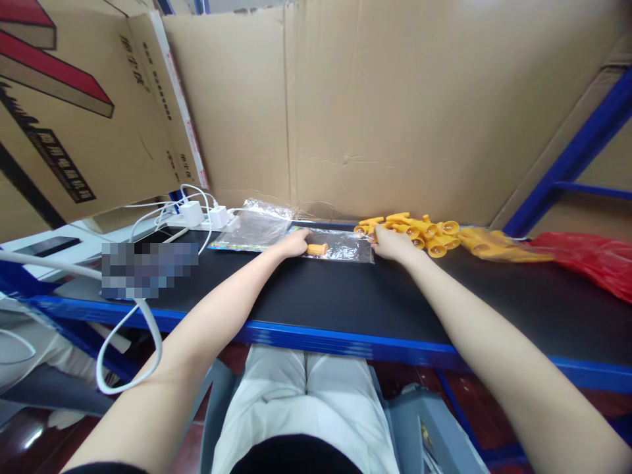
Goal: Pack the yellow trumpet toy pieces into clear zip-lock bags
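Left grip (295,243) tight around orange piece (317,249) at clear bag (345,246) mouth; right grip (392,242) tight on bag edge

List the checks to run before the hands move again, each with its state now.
1. Grip of left hand on orange piece: ok.
2. Lie of clear bag, flat on bench: ok.
3. Pinch of right hand on the bag's right end: cannot tell; the hand reaches its edge.
4. Orange piece inside the bag: cannot tell.
5. Reach to pile of orange pieces: ok, just behind the right hand.
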The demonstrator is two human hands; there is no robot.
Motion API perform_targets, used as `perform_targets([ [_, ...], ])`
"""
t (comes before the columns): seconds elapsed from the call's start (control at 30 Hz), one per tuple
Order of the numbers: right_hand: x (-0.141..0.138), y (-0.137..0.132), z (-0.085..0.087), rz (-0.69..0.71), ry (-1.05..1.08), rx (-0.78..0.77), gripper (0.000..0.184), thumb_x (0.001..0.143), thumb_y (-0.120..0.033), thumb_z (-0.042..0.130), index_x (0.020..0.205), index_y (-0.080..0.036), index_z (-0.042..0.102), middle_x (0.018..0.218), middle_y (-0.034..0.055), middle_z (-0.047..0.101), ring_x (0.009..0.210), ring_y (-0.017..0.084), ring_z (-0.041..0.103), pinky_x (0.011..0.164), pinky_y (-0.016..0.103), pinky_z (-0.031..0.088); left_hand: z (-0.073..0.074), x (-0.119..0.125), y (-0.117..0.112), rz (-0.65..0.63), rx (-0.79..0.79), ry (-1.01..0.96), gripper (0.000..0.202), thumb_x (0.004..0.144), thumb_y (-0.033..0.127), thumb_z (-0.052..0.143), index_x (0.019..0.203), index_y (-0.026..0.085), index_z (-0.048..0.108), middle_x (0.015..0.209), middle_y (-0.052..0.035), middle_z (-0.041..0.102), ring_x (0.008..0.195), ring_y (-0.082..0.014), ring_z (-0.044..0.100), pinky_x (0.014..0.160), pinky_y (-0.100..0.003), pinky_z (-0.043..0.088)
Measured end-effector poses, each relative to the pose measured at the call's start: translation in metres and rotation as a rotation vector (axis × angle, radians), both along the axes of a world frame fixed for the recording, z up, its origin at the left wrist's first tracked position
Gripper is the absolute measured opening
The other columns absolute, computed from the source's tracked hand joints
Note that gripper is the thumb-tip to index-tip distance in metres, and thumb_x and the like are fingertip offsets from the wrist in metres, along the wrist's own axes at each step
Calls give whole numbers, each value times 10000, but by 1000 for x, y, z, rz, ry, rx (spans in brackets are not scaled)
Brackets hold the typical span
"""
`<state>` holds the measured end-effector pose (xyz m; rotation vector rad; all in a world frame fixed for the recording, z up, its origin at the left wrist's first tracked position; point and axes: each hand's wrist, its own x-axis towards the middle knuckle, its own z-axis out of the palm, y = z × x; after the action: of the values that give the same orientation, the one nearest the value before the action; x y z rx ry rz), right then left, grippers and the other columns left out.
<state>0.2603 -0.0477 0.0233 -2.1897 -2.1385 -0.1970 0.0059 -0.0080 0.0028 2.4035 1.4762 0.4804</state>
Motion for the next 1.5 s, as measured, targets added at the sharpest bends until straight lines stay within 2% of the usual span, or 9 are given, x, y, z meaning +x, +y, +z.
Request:
perform_targets([
  [0.2,3,10,-9,-20,74,103,396,861,-389,395,1143,-125,482,1172,184,553,1066,323,530,842,464,411,1,1,0,31,-15,-4,488,847,198,330,1304,72,444,1389,-122,418,1275,-205,391,1070,-274,260],
  [0.37,3,18,-19,-41,97,163,431,870,-412,376,1174,-124,477,1180,175,548,1051,315,526,872,483,378,-1,3,0,12,29,61,483,869,215,286,1292,60,460,1384,-127,423,1275,-195,390,1070,-261,251],
  [0.57,1,21,-25,26,50,159,401,892,-383,318,1218,-258,516,1233,118,539,1077,323,509,885,558,312,-5,3,6,6,51,102,495,874,227,256,1298,67,455,1383,-121,426,1277,-187,389,1063,-255,259],
  [0.77,1,23,-22,-33,122,152,434,910,-370,227,1173,-191,521,1158,153,575,1061,316,520,893,561,303,-5,3,6,-1,53,103,493,873,229,248,1290,76,463,1383,-113,429,1273,-182,394,1062,-249,258],
  [0.93,-1,23,-23,-162,139,177,413,819,-286,408,1193,-122,473,1103,187,593,1053,334,529,888,526,323,-2,3,1,-7,44,101,494,873,222,252,1289,58,463,1379,-129,429,1271,-197,395,1064,-267,259],
  [1.07,2,21,-21,-217,167,189,471,801,-274,423,1238,-100,449,1080,185,610,1038,326,546,916,511,306,-1,4,0,3,39,101,476,870,215,261,1271,95,487,1367,-103,452,1265,-192,404,1062,-270,265],
  [1.23,9,18,-12,-206,188,244,381,805,-232,388,1091,-103,603,1077,188,611,1018,323,560,887,450,353,-1,3,1,1,30,86,483,872,221,260,1285,88,472,1380,-110,434,1272,-193,395,1066,-273,259],
  [1.33,15,19,-8,-157,219,354,368,802,-236,410,1086,-112,609,1088,180,608,1026,322,550,897,448,352,0,3,0,-1,26,92,485,872,217,257,1285,76,470,1379,-118,433,1276,-195,390,1066,-270,257],
  [1.5,24,24,-5,-136,511,471,398,785,-319,481,1109,-115,589,1055,145,628,986,266,564,859,373,414,1,3,-2,-22,30,111,499,874,208,244,1297,36,445,1381,-137,425,1279,-189,385,1064,-249,253],
])
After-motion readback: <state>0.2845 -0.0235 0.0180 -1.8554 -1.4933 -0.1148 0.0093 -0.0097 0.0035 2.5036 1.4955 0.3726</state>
